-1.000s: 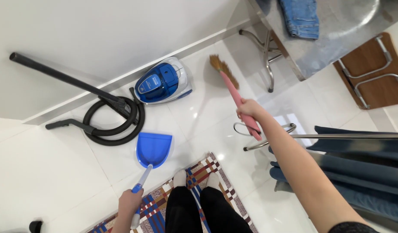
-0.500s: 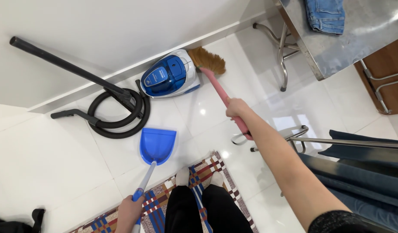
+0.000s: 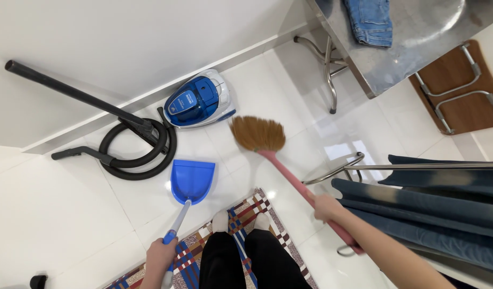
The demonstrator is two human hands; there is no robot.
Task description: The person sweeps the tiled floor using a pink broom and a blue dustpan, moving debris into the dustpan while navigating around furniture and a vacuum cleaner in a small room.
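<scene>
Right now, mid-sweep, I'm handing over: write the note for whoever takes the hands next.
Left hand: gripping the handle of the blue dustpan, whose pan rests flat on the white floor tiles, mouth toward the vacuum cleaner.
Right hand: gripping the pink handle of the broom; bristles on the tiles to the right of the pan, apart from it.
Feet on the plaid rug.
Done: both tools in hand; pan looks empty.
Left: likely drawing the bristles to the pan; no dirt is visible.

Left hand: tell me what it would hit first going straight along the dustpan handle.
Probably the blue dustpan that the left hand holds; past it, the black vacuum hose, though depth is unclear.
</scene>
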